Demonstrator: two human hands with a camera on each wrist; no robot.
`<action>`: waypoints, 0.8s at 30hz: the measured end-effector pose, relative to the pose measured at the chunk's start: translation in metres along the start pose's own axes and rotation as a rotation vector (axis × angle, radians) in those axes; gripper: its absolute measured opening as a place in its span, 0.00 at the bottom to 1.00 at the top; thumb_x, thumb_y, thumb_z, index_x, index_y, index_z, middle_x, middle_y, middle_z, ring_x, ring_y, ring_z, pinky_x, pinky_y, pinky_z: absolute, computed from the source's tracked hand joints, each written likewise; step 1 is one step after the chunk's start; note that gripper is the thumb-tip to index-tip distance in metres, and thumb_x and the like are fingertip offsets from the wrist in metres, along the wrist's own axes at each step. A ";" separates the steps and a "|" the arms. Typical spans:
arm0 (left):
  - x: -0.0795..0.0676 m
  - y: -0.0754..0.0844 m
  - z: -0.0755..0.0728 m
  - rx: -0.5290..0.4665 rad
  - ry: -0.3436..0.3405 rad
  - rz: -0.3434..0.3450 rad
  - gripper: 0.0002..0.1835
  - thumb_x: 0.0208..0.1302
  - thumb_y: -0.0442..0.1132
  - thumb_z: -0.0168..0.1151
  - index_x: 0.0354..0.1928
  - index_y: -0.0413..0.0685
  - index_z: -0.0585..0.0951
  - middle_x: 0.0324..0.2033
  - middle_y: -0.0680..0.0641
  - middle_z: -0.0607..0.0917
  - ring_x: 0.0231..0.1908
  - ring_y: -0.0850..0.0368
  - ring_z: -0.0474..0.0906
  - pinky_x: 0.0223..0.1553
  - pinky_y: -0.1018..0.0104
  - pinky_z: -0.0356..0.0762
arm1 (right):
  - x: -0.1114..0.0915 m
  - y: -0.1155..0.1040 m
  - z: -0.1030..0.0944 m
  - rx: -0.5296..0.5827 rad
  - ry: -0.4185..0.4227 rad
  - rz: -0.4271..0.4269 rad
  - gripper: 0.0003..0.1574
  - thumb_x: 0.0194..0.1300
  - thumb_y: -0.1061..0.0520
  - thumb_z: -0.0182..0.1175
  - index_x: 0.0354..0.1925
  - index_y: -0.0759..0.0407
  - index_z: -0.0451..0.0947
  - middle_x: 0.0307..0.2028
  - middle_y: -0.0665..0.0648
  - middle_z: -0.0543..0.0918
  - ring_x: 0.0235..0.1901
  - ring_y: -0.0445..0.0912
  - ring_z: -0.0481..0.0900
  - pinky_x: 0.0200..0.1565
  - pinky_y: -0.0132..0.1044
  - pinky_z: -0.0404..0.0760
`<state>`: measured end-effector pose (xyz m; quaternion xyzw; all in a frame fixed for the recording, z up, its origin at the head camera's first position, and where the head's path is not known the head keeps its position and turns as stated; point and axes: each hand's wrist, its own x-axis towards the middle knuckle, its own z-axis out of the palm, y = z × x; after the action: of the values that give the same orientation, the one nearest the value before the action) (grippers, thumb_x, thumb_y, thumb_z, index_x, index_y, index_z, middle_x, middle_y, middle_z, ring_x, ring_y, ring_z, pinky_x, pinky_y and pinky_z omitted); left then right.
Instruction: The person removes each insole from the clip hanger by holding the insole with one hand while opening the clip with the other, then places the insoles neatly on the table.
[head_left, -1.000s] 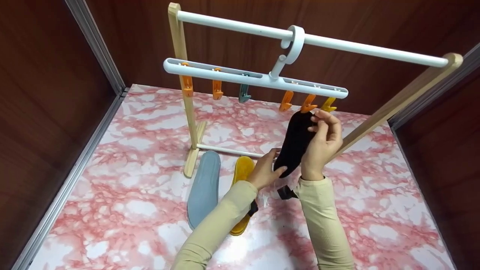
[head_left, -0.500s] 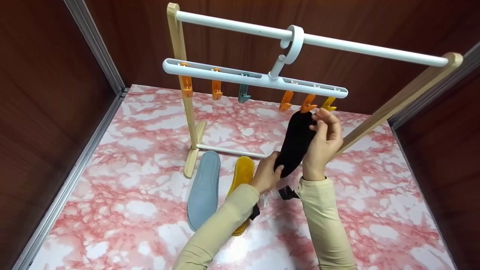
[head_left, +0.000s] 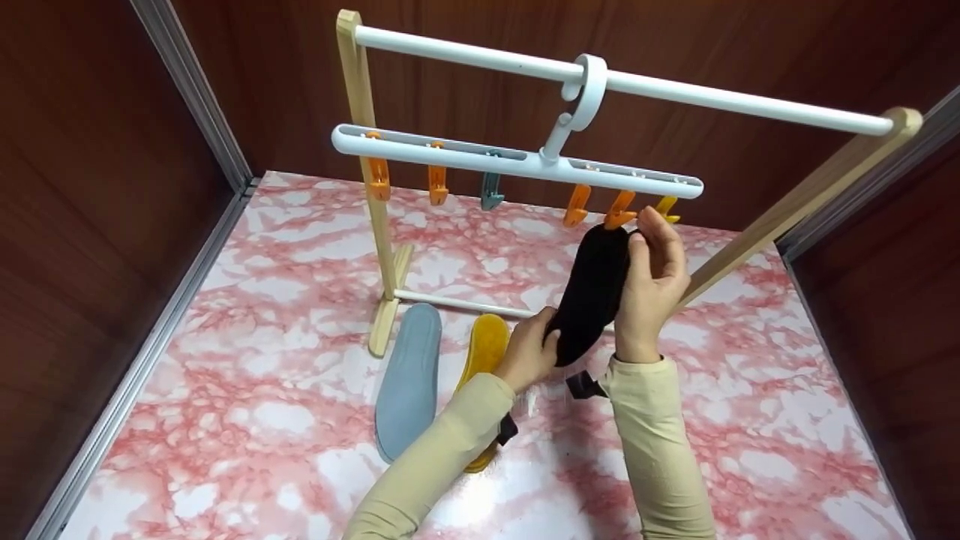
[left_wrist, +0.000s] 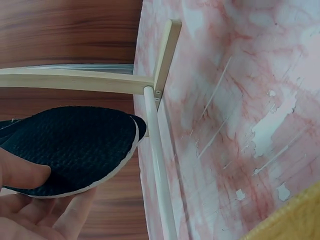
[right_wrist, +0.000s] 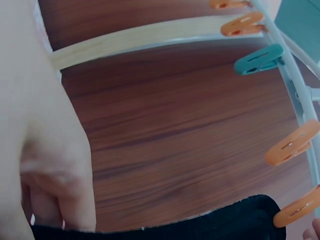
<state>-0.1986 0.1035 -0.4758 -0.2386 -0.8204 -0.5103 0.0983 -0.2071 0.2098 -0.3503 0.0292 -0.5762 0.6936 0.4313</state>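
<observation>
A black insole (head_left: 589, 292) with a pale edge hangs at a slant below an orange clip (head_left: 620, 210), its top end at the clip's jaws. My left hand (head_left: 531, 349) grips the lower end, the thumb lying on the dark face and the fingers underneath, as the left wrist view shows. My right hand (head_left: 656, 281) pinches the upper right edge between thumb and forefinger, right beside the clip. Only its fingertips (right_wrist: 314, 231) enter the right wrist view, at the lower right corner. The black insole (left_wrist: 75, 145) has a second dark edge showing behind its tip.
A white hanger (head_left: 480, 156) with several clips hangs from the white rail (head_left: 465, 51) of a wooden-sided rack. On the pink marbled surface (head_left: 262, 390) lie a grey insole (head_left: 409, 382) and a yellow insole (head_left: 486, 345), the latter partly under the left sleeve. Brown panels enclose the sides.
My left fingers have drawn in around the black insole's lower end, which has dipped slightly. My right fingertips have shifted a little up and right along its top edge, closer to the yellow clip.
</observation>
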 end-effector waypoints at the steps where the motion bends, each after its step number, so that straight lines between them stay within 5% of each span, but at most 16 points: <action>1: -0.001 0.000 -0.001 0.001 -0.003 -0.004 0.10 0.65 0.27 0.53 0.46 0.36 0.76 0.38 0.38 0.85 0.41 0.46 0.82 0.46 0.57 0.78 | 0.000 0.000 -0.001 0.001 -0.008 0.011 0.16 0.63 0.70 0.56 0.50 0.69 0.79 0.46 0.54 0.83 0.51 0.48 0.77 0.57 0.35 0.73; 7: -0.008 0.001 -0.005 0.004 -0.005 0.005 0.08 0.64 0.28 0.53 0.44 0.36 0.75 0.35 0.39 0.83 0.38 0.45 0.81 0.43 0.57 0.77 | 0.001 0.002 -0.002 -0.010 -0.077 0.017 0.17 0.64 0.67 0.57 0.52 0.69 0.78 0.52 0.65 0.81 0.54 0.52 0.77 0.57 0.36 0.73; 14: -0.012 0.001 -0.008 0.007 0.003 0.016 0.08 0.64 0.27 0.53 0.44 0.36 0.75 0.36 0.39 0.83 0.38 0.45 0.80 0.44 0.57 0.77 | 0.002 0.001 -0.003 -0.010 -0.143 0.061 0.20 0.65 0.66 0.57 0.55 0.69 0.76 0.54 0.57 0.81 0.55 0.49 0.76 0.60 0.35 0.71; 24: -0.016 0.003 -0.010 0.023 -0.016 0.007 0.09 0.65 0.27 0.52 0.46 0.36 0.76 0.39 0.39 0.83 0.42 0.45 0.81 0.48 0.57 0.77 | 0.003 -0.002 -0.003 -0.077 -0.171 0.092 0.22 0.66 0.65 0.55 0.58 0.70 0.73 0.54 0.61 0.79 0.51 0.45 0.76 0.57 0.33 0.71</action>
<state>-0.1846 0.0906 -0.4753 -0.2446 -0.8262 -0.4983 0.0963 -0.2065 0.2142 -0.3478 0.0454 -0.6378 0.6850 0.3491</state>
